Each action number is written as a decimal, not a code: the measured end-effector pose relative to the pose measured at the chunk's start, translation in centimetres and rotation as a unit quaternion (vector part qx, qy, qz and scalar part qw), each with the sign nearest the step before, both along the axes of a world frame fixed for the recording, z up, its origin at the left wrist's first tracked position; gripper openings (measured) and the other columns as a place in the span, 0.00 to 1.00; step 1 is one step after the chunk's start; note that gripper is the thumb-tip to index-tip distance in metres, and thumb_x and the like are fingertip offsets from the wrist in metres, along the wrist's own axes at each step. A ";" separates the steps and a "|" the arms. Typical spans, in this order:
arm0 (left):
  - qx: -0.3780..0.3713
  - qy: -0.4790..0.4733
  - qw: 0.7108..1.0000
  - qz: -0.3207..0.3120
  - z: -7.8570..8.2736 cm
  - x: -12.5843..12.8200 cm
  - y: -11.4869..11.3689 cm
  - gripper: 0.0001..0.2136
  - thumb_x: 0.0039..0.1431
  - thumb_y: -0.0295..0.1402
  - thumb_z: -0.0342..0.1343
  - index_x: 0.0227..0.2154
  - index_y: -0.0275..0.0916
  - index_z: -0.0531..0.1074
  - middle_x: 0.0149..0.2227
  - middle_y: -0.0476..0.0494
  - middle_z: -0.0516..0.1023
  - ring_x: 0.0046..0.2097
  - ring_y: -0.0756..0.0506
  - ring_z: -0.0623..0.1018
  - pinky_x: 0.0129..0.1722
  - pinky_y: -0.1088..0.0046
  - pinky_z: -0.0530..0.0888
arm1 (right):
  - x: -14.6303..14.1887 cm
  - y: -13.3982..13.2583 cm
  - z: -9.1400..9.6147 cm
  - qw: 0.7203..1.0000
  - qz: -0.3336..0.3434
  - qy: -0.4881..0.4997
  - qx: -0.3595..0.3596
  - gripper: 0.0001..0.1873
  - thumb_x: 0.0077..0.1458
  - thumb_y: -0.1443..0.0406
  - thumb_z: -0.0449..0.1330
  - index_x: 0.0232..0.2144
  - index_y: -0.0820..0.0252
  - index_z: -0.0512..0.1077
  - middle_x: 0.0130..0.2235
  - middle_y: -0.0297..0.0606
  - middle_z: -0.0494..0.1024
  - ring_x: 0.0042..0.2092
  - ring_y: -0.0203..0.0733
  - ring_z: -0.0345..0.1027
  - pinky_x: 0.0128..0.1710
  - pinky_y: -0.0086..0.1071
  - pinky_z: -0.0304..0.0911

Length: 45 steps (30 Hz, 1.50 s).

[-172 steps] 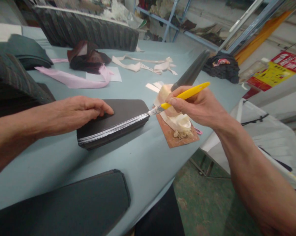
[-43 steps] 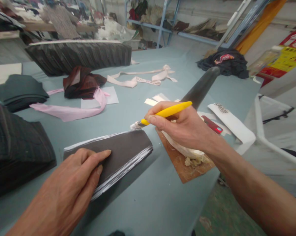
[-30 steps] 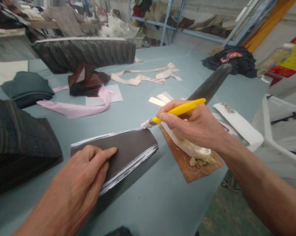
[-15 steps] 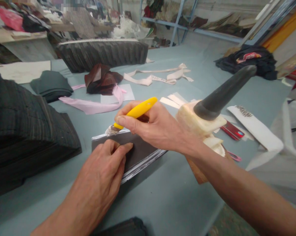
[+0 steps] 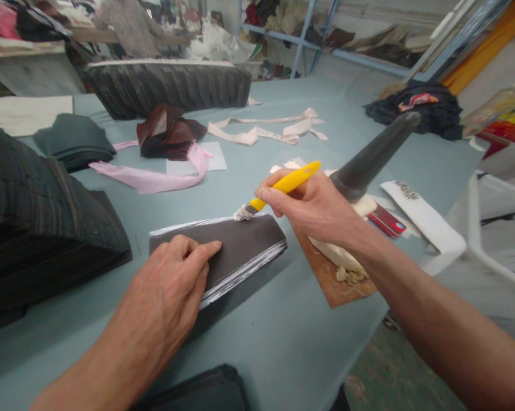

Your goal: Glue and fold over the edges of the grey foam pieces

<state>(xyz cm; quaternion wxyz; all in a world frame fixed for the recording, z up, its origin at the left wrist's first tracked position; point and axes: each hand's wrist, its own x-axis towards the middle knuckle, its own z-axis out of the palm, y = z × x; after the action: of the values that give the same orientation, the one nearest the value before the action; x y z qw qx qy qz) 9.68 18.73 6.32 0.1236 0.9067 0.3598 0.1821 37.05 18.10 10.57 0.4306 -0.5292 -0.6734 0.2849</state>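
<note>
Head view. Our left hand [image 5: 167, 291] lies palm down on the stack of dark sheets [image 5: 244, 245]. Its fingers [image 5: 199, 251] are extended and released, pressing the top sheet near the stack's 8 o'clock end and grasping nothing. The stack rests flat on the blue-grey counter [image 5: 274, 342] at the centre of the view, between our two hands, and both of its long edges show white.

Our right hand [image 5: 315, 208] has its fingers clenched round the yellow-handled brush [image 5: 285, 184]. The whitened tip of the brush touches the stack's far edge at about 1 o'clock.

At 3 o'clock of the stack, partly under our right wrist, a brown board [image 5: 329, 279] carries a pale lump [image 5: 340, 260]. A dark tapered handle [image 5: 374, 151] rises from the lump toward 1 o'clock. A red card [image 5: 385, 221] lies just beside the board.

At 9 o'clock stands a dark pleated bundle [image 5: 39, 217], and at 11 o'clock a pink ribbon [image 5: 150, 180] lies on the counter, well apart from the stack.
</note>
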 end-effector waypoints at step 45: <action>-0.128 0.146 0.981 0.026 5.1 1.3 1.0 0.25 0.50 0.42 0.52 0.52 0.40 0.74 0.40 0.42 0.81 0.41 0.38 0.79 0.45 0.61 0.76 | 4.3 -22.6 -1.9 0.942 -0.285 0.159 0.080 0.21 0.62 0.45 0.70 0.35 0.55 0.81 0.21 0.29 0.71 0.24 0.34 0.64 0.24 0.28 0.64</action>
<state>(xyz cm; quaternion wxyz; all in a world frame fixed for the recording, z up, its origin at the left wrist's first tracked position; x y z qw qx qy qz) 10.96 19.75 11.46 0.1804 0.8906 0.4175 0.0030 41.32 -4.53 8.63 0.6362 -0.6105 -0.4378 0.1759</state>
